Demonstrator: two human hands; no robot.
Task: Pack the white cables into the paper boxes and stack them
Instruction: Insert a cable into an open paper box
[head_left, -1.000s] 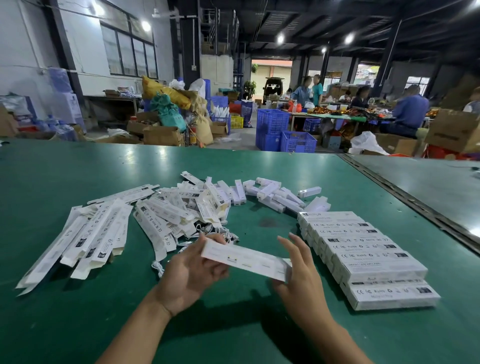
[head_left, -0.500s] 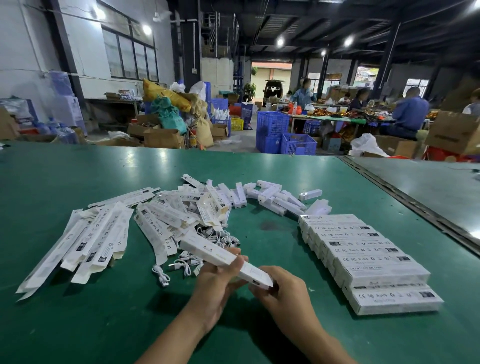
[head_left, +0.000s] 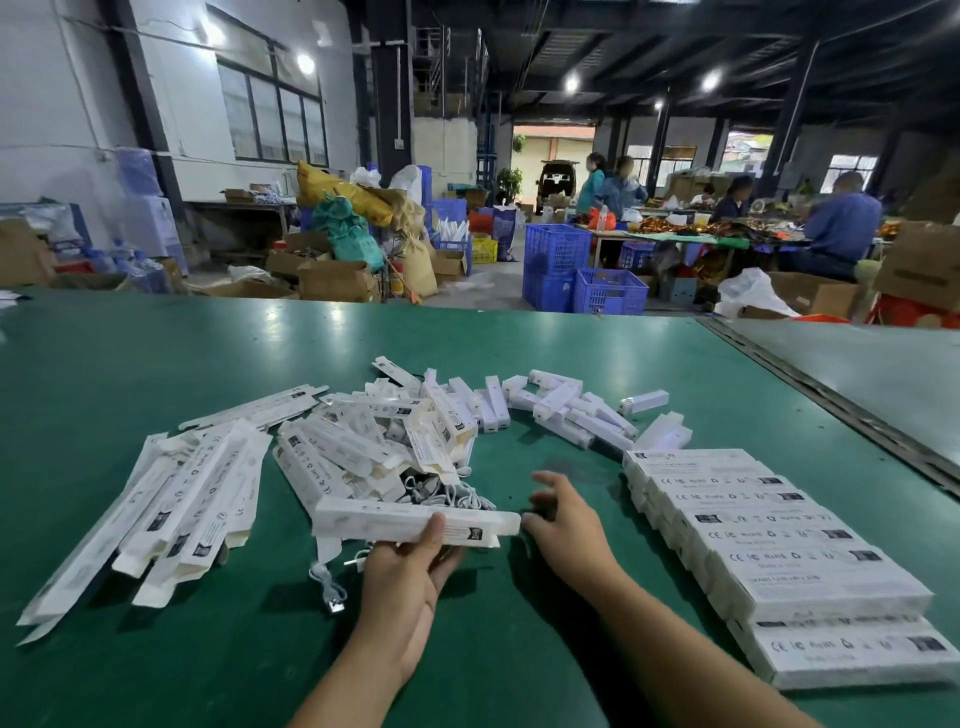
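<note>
Right hand (head_left: 569, 525) just let go of our box (head_left: 384, 519), fingers loose beside its end; left hand (head_left: 410, 577) grips it by the cables (head_left: 452, 496). We reckon that end's closed, stack (head_left: 779, 551) next.

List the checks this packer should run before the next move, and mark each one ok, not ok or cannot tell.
1. Left hand grips the paper box firmly: ok.
2. Right hand holds nothing and sits by the box's right end: ok.
3. A cable is inside the held box: cannot tell.
4. The box's end flaps are closed: cannot tell.
5. Loose white cables lie within reach: ok.
6. The row of packed boxes lies orderly on the right: ok.
</note>
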